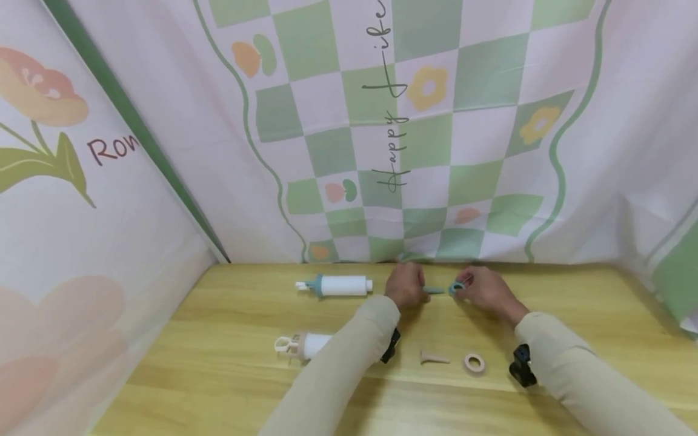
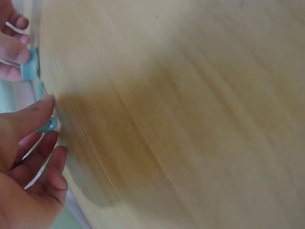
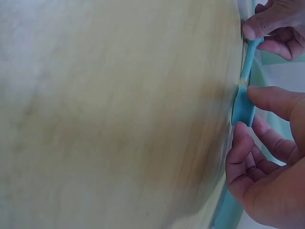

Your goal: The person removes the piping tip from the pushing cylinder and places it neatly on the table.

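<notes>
Near the back edge of the table, my left hand (image 1: 405, 286) pinches the wide head of a teal tapered pin (image 1: 434, 290), its thin end pointing right. Thumb and fingertips of my right hand (image 1: 487, 290) hold a teal ring (image 1: 452, 290) just right of that tip. In the right wrist view the pin (image 3: 249, 59) and the ring (image 3: 243, 107) nearly line up; whether they touch I cannot tell. The left wrist view shows the ring (image 2: 29, 67) side-on, with the pin's head (image 2: 48, 125) between my left thumb and fingers.
A white cylinder with a teal collar (image 1: 343, 286) lies left of my left hand. Nearer the front, a similar cylinder with a beige collar (image 1: 316, 345) is partly hidden by my left sleeve. A beige pin (image 1: 434, 358) and beige ring (image 1: 474, 364) lie between my forearms. A printed curtain (image 1: 425, 139) hangs behind the table.
</notes>
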`<action>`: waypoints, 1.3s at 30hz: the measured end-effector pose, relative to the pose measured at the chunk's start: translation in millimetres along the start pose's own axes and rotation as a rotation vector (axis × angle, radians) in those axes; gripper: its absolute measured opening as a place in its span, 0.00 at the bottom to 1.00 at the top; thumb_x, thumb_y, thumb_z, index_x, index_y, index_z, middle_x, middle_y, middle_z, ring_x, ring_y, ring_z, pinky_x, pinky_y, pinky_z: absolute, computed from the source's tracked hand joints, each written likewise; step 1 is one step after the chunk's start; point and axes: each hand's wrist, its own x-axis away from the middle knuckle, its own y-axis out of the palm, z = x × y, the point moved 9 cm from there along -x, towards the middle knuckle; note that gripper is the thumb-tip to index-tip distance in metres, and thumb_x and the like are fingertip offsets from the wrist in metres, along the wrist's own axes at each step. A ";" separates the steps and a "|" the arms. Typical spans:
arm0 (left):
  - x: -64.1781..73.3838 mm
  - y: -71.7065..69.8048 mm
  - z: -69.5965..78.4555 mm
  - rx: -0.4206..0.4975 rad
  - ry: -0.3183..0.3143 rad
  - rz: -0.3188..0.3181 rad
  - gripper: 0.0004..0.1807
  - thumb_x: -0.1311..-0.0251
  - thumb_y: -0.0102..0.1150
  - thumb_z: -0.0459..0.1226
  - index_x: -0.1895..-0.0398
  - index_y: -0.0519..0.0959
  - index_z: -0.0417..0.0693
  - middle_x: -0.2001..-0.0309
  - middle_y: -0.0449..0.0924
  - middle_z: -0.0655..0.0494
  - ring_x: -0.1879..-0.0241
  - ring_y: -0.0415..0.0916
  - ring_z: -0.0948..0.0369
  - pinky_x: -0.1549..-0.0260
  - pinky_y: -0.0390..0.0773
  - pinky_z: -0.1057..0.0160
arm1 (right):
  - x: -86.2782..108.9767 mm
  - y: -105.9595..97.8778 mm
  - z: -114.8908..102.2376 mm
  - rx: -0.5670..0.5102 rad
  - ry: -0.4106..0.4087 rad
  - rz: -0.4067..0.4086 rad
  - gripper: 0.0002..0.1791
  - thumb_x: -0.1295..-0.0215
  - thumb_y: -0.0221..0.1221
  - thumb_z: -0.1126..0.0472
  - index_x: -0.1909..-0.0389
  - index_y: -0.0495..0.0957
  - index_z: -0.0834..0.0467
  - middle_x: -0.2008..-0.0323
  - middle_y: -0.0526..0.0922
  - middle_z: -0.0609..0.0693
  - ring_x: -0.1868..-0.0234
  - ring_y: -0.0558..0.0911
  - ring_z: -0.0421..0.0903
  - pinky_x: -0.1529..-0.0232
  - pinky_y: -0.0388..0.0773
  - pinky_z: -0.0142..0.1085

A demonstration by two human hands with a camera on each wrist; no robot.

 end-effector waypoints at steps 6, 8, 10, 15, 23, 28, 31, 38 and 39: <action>3.5 -1.7 2.1 -0.055 0.014 0.027 0.19 0.58 0.83 0.39 0.79 0.75 0.52 0.77 0.73 0.64 0.74 0.70 0.65 0.76 0.71 0.69 | -0.9 4.4 -0.6 0.007 -0.002 0.000 0.18 0.45 0.70 0.62 0.59 0.80 0.70 0.65 0.83 0.60 0.61 0.80 0.57 0.58 0.77 0.52; 4.1 -2.9 2.7 -0.078 0.014 0.039 0.19 0.57 0.83 0.39 0.78 0.75 0.53 0.77 0.73 0.64 0.74 0.70 0.65 0.76 0.71 0.69 | -1.0 4.2 -1.5 0.008 -0.005 -0.001 0.18 0.44 0.70 0.62 0.58 0.79 0.70 0.65 0.83 0.61 0.61 0.80 0.57 0.58 0.78 0.53; 4.7 -3.5 3.4 -0.096 0.012 0.048 0.19 0.57 0.82 0.40 0.78 0.75 0.53 0.77 0.72 0.65 0.74 0.70 0.66 0.76 0.71 0.69 | -1.1 3.7 -1.8 0.008 -0.006 -0.002 0.19 0.44 0.70 0.62 0.58 0.79 0.71 0.64 0.83 0.61 0.61 0.81 0.58 0.58 0.78 0.53; 5.8 -3.9 4.8 -0.107 0.014 0.060 0.19 0.57 0.82 0.40 0.77 0.75 0.53 0.76 0.73 0.65 0.74 0.70 0.66 0.76 0.70 0.69 | -0.2 2.7 -1.9 0.011 0.008 0.005 0.19 0.45 0.69 0.61 0.58 0.79 0.70 0.64 0.83 0.61 0.61 0.81 0.58 0.57 0.77 0.53; 7.8 -3.2 2.8 -0.086 0.011 0.092 0.18 0.57 0.83 0.40 0.72 0.78 0.53 0.73 0.75 0.64 0.73 0.71 0.66 0.76 0.71 0.70 | 2.6 2.6 -1.5 -0.002 0.048 -0.012 0.27 0.42 0.69 0.59 0.49 0.74 0.74 0.59 0.83 0.67 0.58 0.82 0.62 0.55 0.77 0.55; 9.2 -2.8 2.7 -0.072 0.008 0.094 0.18 0.58 0.83 0.40 0.69 0.79 0.53 0.70 0.78 0.64 0.71 0.73 0.66 0.73 0.73 0.70 | 5.7 2.7 0.2 -0.026 0.068 -0.015 0.33 0.40 0.68 0.59 0.42 0.68 0.76 0.59 0.81 0.69 0.58 0.81 0.62 0.56 0.77 0.55; 8.8 -1.5 1.9 -0.061 0.003 0.090 0.19 0.58 0.83 0.40 0.68 0.79 0.53 0.68 0.79 0.64 0.70 0.74 0.65 0.72 0.73 0.70 | 7.1 2.9 -0.1 -0.036 0.070 -0.006 0.34 0.40 0.68 0.59 0.41 0.66 0.76 0.59 0.81 0.68 0.58 0.80 0.61 0.58 0.77 0.54; 8.1 0.0 0.2 -0.053 0.009 0.086 0.22 0.58 0.83 0.40 0.61 0.81 0.53 0.66 0.81 0.63 0.67 0.76 0.65 0.68 0.75 0.71 | 8.8 1.4 -3.0 -0.026 0.081 0.011 0.35 0.40 0.68 0.58 0.40 0.66 0.74 0.57 0.79 0.69 0.57 0.79 0.62 0.58 0.76 0.54; 7.9 -0.1 0.3 -0.054 0.012 0.086 0.22 0.58 0.83 0.40 0.61 0.80 0.52 0.66 0.81 0.63 0.67 0.76 0.65 0.67 0.75 0.71 | 9.1 1.0 -3.7 -0.026 0.080 0.014 0.36 0.40 0.68 0.58 0.39 0.66 0.74 0.56 0.79 0.69 0.57 0.79 0.62 0.58 0.76 0.54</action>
